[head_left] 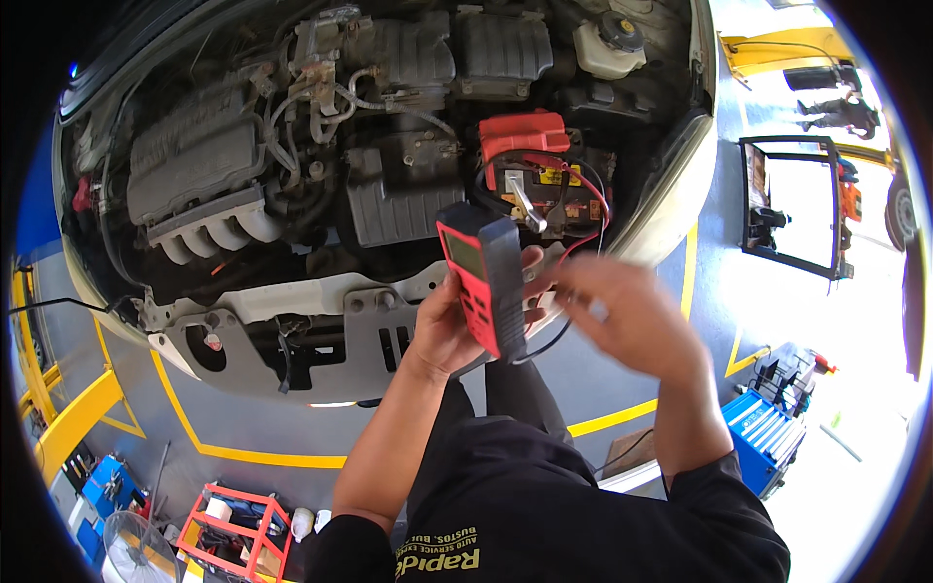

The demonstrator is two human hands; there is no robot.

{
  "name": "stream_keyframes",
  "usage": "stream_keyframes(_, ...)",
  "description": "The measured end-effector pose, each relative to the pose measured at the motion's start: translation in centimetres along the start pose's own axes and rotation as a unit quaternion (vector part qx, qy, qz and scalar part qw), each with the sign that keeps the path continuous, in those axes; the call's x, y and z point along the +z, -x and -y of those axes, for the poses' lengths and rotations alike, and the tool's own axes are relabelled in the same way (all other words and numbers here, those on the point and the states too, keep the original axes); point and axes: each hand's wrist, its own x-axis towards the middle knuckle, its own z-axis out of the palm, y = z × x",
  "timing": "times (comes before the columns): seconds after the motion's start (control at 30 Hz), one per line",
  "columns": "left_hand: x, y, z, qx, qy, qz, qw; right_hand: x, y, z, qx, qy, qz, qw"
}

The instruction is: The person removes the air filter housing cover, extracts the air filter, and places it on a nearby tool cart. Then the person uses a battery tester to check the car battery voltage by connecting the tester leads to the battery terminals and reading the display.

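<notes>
My left hand (pixel 437 327) is wrapped round a red and black handheld battery tester (pixel 477 284) with a small grey screen and dark buttons. Just to its right, my right hand (pixel 630 313) is smeared by motion, and its fingers cannot be made out clearly. A black cable (pixel 550 347) loops below the tester. Beyond the hands sits the car battery (pixel 581 202), with a red cover (pixel 525 133) at its far left. A silver metal clamp (pixel 528 202) lies over the battery, and a red cable (pixel 602 194) curves along its right side.
The engine bay spreads ahead, with a dark engine cover (pixel 194 155), a black box (pixel 403 194) and a pale reservoir (pixel 610 51). The metal front crossmember (pixel 311 296) runs before me. A red tool rack (pixel 236 530), a fan (pixel 139 554) and a blue tool cart (pixel 763 428) stand around.
</notes>
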Motion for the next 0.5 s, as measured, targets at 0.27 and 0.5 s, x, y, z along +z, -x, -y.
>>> stream_keyframes(0.27, -2.0, -0.2, -0.5, 0.023, -0.07, -0.043, 0.996, -1.8, -9.8, -3.8, 0.134, 0.207, -0.144, 0.958)
stream_keyframes(0.5, -3.1, 1.9, 0.0, 0.033, -0.026, -0.022, 0.999, 2.6, -12.4, -5.1, 0.129, 0.373, -0.008, 0.919)
